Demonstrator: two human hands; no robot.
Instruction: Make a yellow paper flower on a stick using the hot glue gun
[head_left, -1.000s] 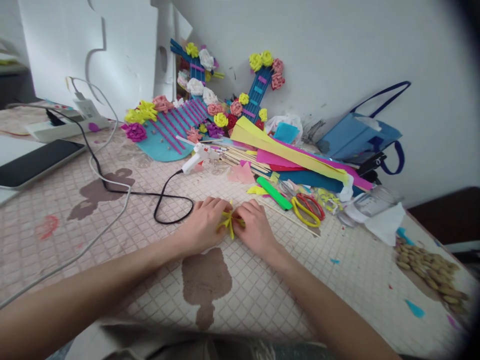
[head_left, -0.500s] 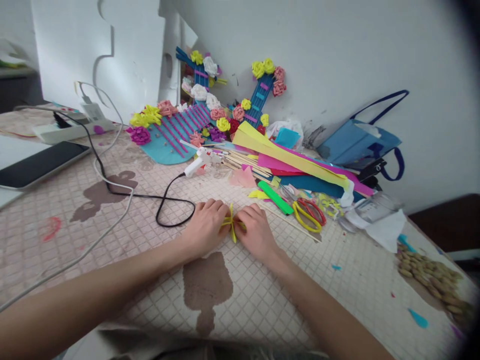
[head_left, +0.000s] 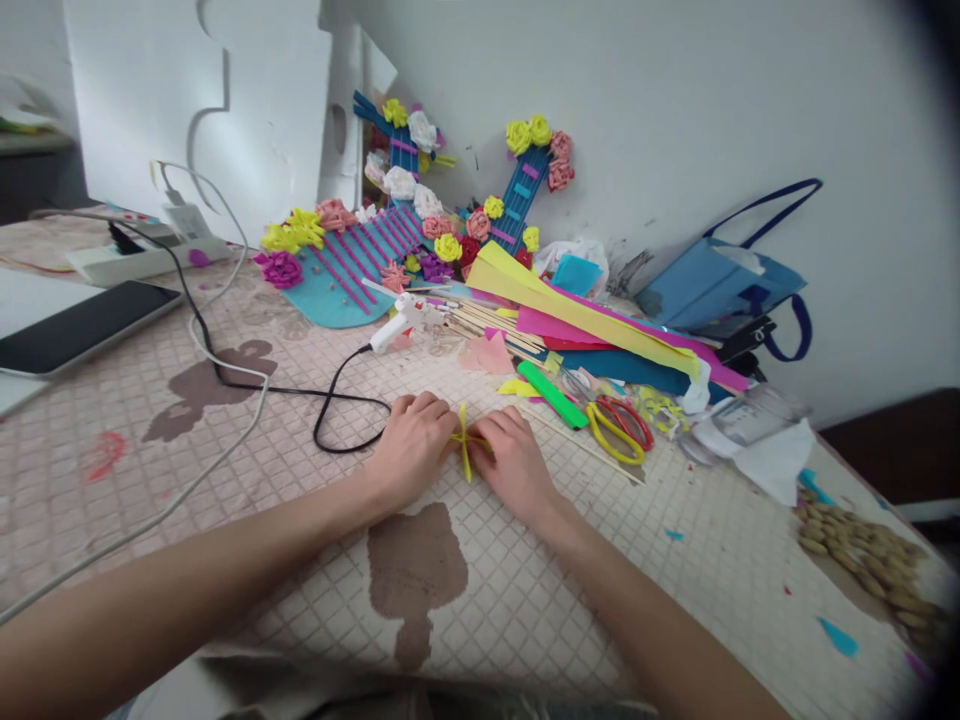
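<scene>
A small yellow paper piece with narrow, petal-like arms (head_left: pixel 464 440) is held low over the table between my hands. My left hand (head_left: pixel 415 440) pinches its left side, fingers curled together. From the other side my right hand (head_left: pixel 514 458) grips the right arm of the paper, thumb and fingers closed. One arm of the paper points away from me and another toward me; the fingertips hide the rest. Beyond my hands lies a white glue gun (head_left: pixel 403 320), its black cord looping beside my left hand.
Yellow-handled scissors (head_left: pixel 616 436), a green utility knife (head_left: pixel 551 394) and a thin stick lie right of my hands. Behind are paper sheets (head_left: pixel 585 310), wooden sticks and flower-decorated guitar shapes (head_left: pixel 352 265). A tablet (head_left: pixel 86 325) is left, a blue bag (head_left: pixel 720 280) right, near nuts (head_left: pixel 862 560).
Both hands keep their pinch on the yellow paper, which has turned very slightly between the fingers. Everything else stays in place apart from a tiny shift of the view.
</scene>
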